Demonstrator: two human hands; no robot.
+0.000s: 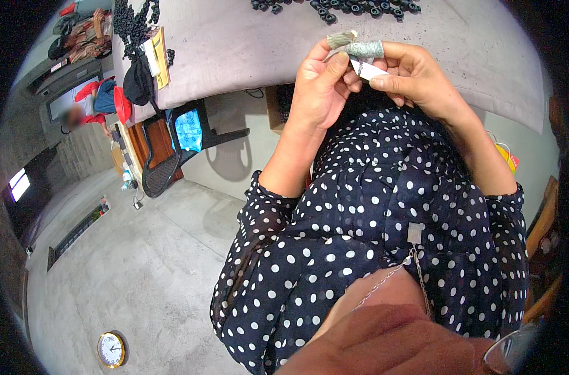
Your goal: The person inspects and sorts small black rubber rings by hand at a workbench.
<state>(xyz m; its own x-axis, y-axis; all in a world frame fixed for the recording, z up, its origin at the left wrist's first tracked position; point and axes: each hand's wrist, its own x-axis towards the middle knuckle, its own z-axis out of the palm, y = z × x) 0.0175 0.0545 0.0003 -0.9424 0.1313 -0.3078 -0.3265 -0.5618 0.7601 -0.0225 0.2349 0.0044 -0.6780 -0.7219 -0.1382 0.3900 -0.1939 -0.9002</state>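
A: Surface & rm?
B: Grey cloth-covered counter [234,50], dark specks on it. L of counter & this side of it, a grey concrete-like surface [184,250]; floor or wall, can't tell. Blk chair [156,180] just L of counter; 1 gold-rimmed clock [111,350] well apart from it.
A: Ppl?
B: 2 co-workers, both well L of counter: person in red [86,92], person in patterned clothes [87,39].
A: Counts on top?
B: 2 clusters of small blk pcs: far cluster [359,7] at counter's far side, L cluster [131,34] at its L end. Pcs overlap, no exact no.
A: Hands?
B: 2, at counter's near edge. R hand [415,75]: thumb & fingers clamped on 1 small white piece [367,70], same spot. L hand [319,87]: thumb & fingers close tog. beside it; can't tell if gripping.
A: Wraps?
B: 2, 1 per hand: olive wrap [340,40] on L, grey-green wrap [367,49] on R.
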